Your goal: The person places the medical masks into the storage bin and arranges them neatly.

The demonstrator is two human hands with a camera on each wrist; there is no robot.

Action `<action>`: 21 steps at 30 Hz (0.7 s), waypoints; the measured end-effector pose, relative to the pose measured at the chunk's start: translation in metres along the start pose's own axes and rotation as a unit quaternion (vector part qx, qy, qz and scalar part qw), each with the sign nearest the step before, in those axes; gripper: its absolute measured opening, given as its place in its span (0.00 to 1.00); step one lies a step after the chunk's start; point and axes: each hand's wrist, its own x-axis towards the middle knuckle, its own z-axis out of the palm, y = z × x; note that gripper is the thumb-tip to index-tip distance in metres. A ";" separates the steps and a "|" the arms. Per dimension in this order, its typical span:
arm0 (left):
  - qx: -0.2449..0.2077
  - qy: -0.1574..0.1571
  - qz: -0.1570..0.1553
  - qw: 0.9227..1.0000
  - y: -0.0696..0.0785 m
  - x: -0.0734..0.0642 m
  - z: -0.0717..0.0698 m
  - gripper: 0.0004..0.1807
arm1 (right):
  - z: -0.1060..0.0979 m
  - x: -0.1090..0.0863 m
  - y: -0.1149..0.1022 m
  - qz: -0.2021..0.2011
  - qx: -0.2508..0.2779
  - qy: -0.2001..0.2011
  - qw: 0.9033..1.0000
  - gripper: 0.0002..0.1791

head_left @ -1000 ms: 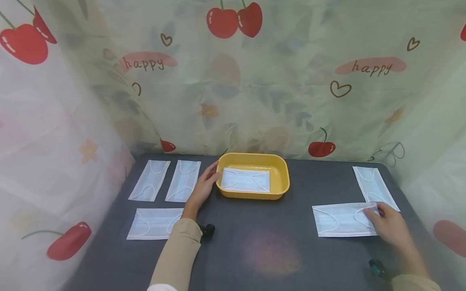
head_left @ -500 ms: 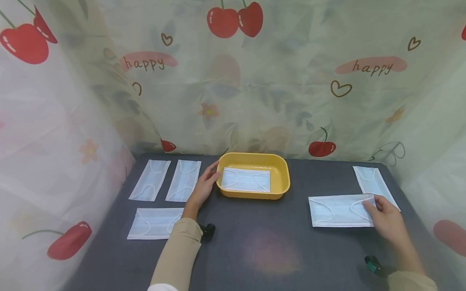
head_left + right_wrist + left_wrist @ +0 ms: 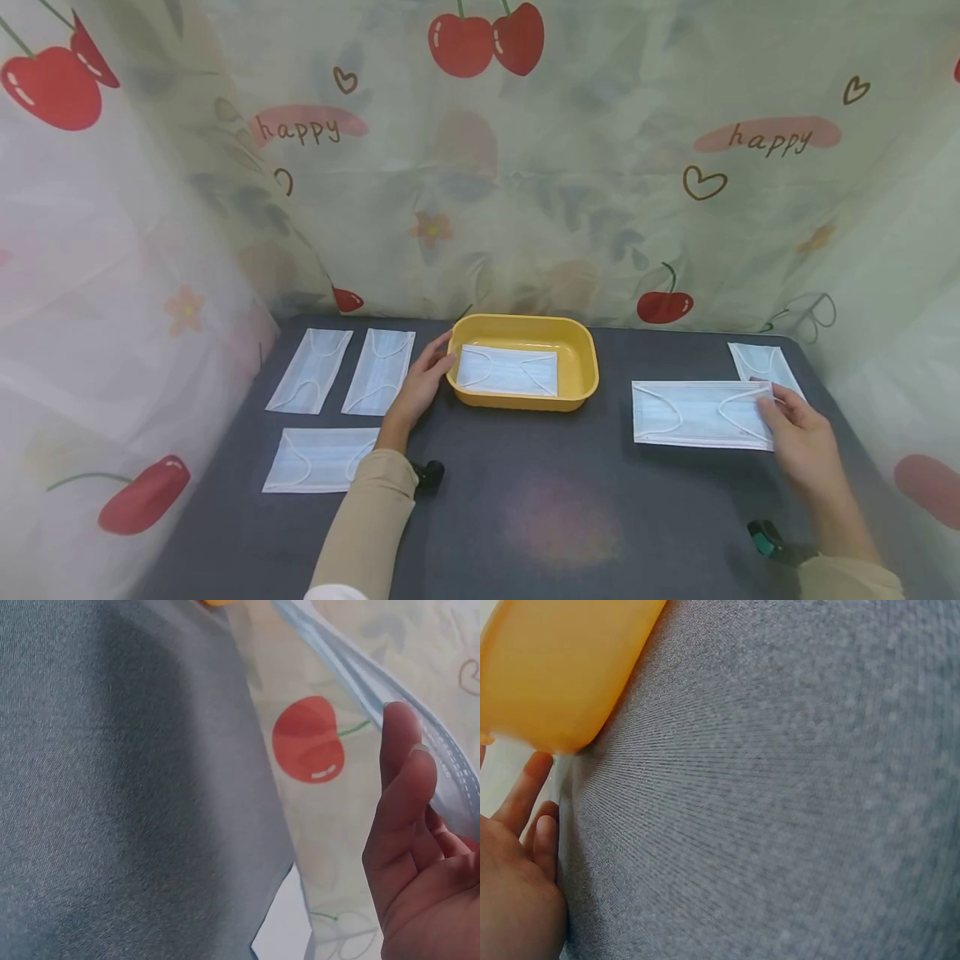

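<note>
My right hand [image 3: 806, 446] pinches one short end of a pale blue face mask [image 3: 686, 412], held above the table on the right. In the right wrist view, fingers [image 3: 409, 765] press against the mask's edge, and its ear loops face up in the head view. My left hand [image 3: 420, 379] touches the left side of a yellow plastic basin [image 3: 577, 367]; in the left wrist view its fingers [image 3: 529, 787] reach out fairly straight to the basin wall. One mask [image 3: 506, 371] lies flat inside the basin, toward its left.
Two masks, one [image 3: 309, 371] beside another [image 3: 378, 371], lie lengthwise at the back left, with a third [image 3: 318, 460] crosswise in front, partly behind my left sleeve. Another mask [image 3: 761, 360] at the far right is partly covered by the held one. Cherry-print cloth [image 3: 525, 208] surrounds the dark table [image 3: 547, 483].
The mask in my right hand has risen from low over the table and shifted slightly left and away from me. My left hand and the basin stay in place.
</note>
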 end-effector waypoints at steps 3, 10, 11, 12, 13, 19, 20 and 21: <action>0.000 0.000 0.002 1.000 0.000 0.000 0.000 0.26 | 0.000 -0.001 -0.004 0.001 0.011 0.003 1.000 0.38; 0.001 0.000 -0.002 1.000 0.000 0.000 0.001 0.27 | -0.001 -0.003 -0.014 0.007 0.077 0.007 0.997 0.36; 0.002 0.000 -0.001 1.000 0.000 0.000 0.001 0.27 | -0.001 -0.003 -0.015 0.008 0.088 0.007 0.996 0.37; 0.002 0.000 -0.002 1.000 0.000 0.000 0.001 0.27 | -0.002 -0.003 -0.015 0.008 0.093 0.007 0.996 0.37; 0.002 0.001 -0.002 1.000 0.000 0.000 0.001 0.27 | -0.002 -0.003 -0.016 0.010 0.101 0.007 0.995 0.37; 0.003 -0.005 0.003 1.000 -0.001 0.001 0.000 0.27 | -0.002 -0.003 -0.025 0.030 0.104 0.014 0.994 0.38; 0.003 -0.005 0.003 1.000 -0.001 0.001 -0.001 0.27 | -0.002 -0.003 -0.027 0.032 0.109 0.015 0.993 0.38; 0.002 -0.004 0.001 1.000 -0.001 0.001 -0.001 0.27 | -0.001 -0.003 -0.029 0.030 0.117 0.016 0.993 0.37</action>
